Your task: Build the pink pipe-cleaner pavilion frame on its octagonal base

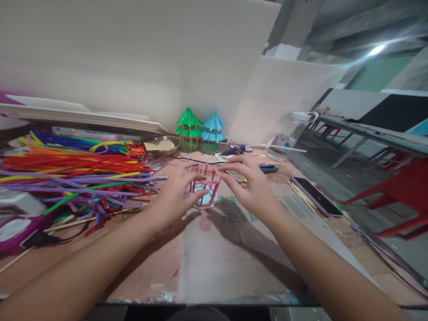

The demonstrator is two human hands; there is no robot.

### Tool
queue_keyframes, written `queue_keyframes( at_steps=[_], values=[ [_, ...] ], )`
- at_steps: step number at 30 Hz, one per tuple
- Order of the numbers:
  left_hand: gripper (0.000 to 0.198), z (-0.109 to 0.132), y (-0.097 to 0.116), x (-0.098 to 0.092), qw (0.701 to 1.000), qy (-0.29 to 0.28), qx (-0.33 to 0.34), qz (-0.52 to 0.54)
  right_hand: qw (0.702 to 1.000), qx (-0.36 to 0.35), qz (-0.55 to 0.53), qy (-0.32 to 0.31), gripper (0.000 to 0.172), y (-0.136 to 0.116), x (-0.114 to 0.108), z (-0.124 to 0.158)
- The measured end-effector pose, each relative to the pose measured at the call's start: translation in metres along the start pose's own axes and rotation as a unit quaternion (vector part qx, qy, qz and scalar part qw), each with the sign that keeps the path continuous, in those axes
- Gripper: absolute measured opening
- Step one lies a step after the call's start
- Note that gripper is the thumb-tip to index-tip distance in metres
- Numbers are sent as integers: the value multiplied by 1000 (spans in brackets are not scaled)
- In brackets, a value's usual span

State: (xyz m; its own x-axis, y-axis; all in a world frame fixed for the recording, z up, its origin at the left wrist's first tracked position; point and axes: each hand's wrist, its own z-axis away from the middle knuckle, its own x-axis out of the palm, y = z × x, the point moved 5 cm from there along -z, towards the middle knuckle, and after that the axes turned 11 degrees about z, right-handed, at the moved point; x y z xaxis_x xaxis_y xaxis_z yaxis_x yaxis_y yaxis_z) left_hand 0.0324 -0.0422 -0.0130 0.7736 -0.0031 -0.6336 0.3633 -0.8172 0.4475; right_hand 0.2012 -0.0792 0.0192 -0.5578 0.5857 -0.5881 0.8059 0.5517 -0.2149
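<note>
A small pink frame (216,183), with a ring on top and thin upright posts, stands on a pale blue round base (203,199) in the middle of the table. It looks made of pipe cleaners. My left hand (175,189) curls around its left side, thumb in front of the posts and fingers at the top ring. From the right, my right hand (252,185) pinches at the ring's right edge with thumb and forefinger, the other fingers raised. Whether anything small lies between those fingertips is too blurred to see.
Bundles of coloured pipe cleaners (76,162) fill the left side. Green (189,122) and blue (214,127) pagoda models stand behind. Around lie a glue gun (234,150), pliers (268,169), a phone (317,196), a water bottle (286,138) and a purple device (23,229).
</note>
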Motion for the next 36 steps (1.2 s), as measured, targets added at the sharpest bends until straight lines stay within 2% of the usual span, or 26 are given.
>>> queue_keyframes(
  at_steps=[3,7,15,36],
  values=[
    [17,-3,-1,1,1000,4,5,8,999,-35,3,-26,16,-5,13,-4],
    [11,-4,-4,3,1000,-7,-7,23,1000,-18,7,-21,12,-1,25,7],
    [9,2,4,2,999,-8,-13,51,999,-27,-9,-33,7,-6,24,17],
    [15,5,5,5,997,-8,-11,71,996,-80,6,29,12,-23,24,20]
  ],
)
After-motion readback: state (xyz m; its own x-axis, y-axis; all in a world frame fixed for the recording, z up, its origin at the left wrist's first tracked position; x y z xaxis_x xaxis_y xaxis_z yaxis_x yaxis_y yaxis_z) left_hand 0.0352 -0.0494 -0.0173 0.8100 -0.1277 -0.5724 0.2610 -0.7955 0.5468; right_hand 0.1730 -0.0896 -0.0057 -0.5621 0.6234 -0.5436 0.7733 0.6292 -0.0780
